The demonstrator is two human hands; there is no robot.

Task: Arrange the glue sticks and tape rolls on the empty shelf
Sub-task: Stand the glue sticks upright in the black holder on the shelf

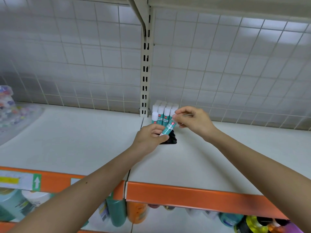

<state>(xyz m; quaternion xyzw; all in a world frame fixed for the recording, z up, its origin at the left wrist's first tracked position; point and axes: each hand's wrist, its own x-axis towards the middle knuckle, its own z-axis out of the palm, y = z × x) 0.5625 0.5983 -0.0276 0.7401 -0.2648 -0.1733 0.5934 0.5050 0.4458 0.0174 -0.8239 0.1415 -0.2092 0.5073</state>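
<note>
Several teal-and-white glue sticks stand upright in a tight cluster at the back of the white shelf, right beside the slotted upright post. One more glue stick is tilted between both hands. My left hand grips its lower end, and under that hand sits a black tray. My right hand pinches the stick's upper end with thumb and fingers. No tape rolls are in view.
A wire grid back panel closes the rear. An orange price rail runs along the front edge. A clear bag of colourful small items lies at far left. Bottles and ribbon rolls fill the shelf below.
</note>
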